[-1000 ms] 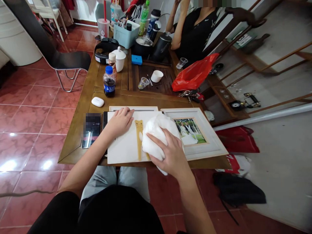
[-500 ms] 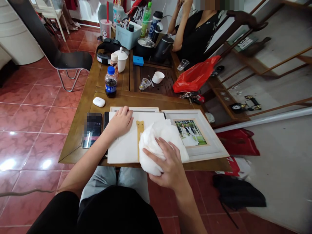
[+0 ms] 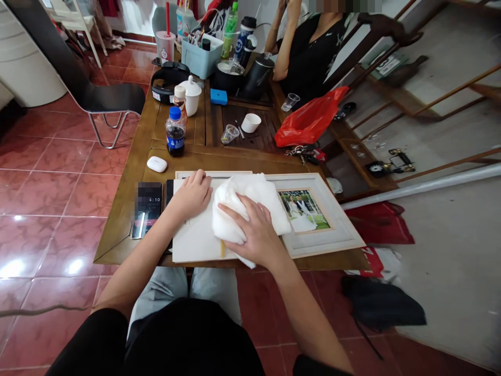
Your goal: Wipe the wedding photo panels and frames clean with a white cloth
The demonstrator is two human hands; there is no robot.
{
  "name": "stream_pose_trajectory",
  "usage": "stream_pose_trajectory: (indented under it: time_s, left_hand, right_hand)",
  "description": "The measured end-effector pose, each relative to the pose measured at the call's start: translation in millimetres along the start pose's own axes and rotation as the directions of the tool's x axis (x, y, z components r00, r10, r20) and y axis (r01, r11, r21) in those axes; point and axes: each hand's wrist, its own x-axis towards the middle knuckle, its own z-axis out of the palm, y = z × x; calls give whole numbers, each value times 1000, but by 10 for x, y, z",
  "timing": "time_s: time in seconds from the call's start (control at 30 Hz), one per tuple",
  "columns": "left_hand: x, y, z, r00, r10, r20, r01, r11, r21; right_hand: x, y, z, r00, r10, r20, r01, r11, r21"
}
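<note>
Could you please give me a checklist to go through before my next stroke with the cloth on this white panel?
1. Left hand flat on the white panel, pressing it down: ok.
2. Right hand holds the white cloth: ok.
3. White cloth clear of the framed photo: not ok, it overlaps the frame's left edge.
4. Phone apart from the white cloth: ok.
5. Cola bottle capped, upright, away from both hands: ok.
6. Panel's near edge fully on the table: cannot tell.

picture frames (image 3: 336, 230): 3
white cloth (image 3: 250, 201): 1
phone (image 3: 147, 208): 1
earbud case (image 3: 157, 164): 1
cola bottle (image 3: 175, 133): 1
clear plastic cups (image 3: 229, 134): 2
white cup (image 3: 251, 122): 1
red bag (image 3: 309, 122): 1
</note>
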Motion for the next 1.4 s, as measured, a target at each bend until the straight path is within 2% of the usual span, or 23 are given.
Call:
stream_pose_trajectory:
  time_s: [0.17,0.3,0.57,0.73,0.97,1.27,1.4]
  left_hand:
    - [5,-21,29,1000,14,-15,-14,1000,8]
    - [8,-12,26,1000,13,-14,-13,999,30]
    - [-13,-13,6,1000,-1,0,1,1000,9]
    - [-22,-24,29,1000,-1,-30,1,1000,6]
    - [-14,-25,52,999,-17,-27,17,1000,24]
    - [-12,-7,57,999,-23,-30,25,998,50]
    - [-11,-12,61,999,-18,-35,19,999,42]
  right_hand:
    - [403,178,-14,999,14,45,-14,1000,-18]
    - [572,250,-34,999,17,41,-16,1000,-11]
    - [521,418,-28,995,76,-60,-75,997,14]
    - [452,575,-40,992,105,-68,-104,995,8]
    - [206,544,-6,997,47,-60,-48,998,-30]
    - [-489,210,-39,996,4,-86,-6,1000,-30]
    - [-687,112,-40,994,-12,-108,9,999,-33]
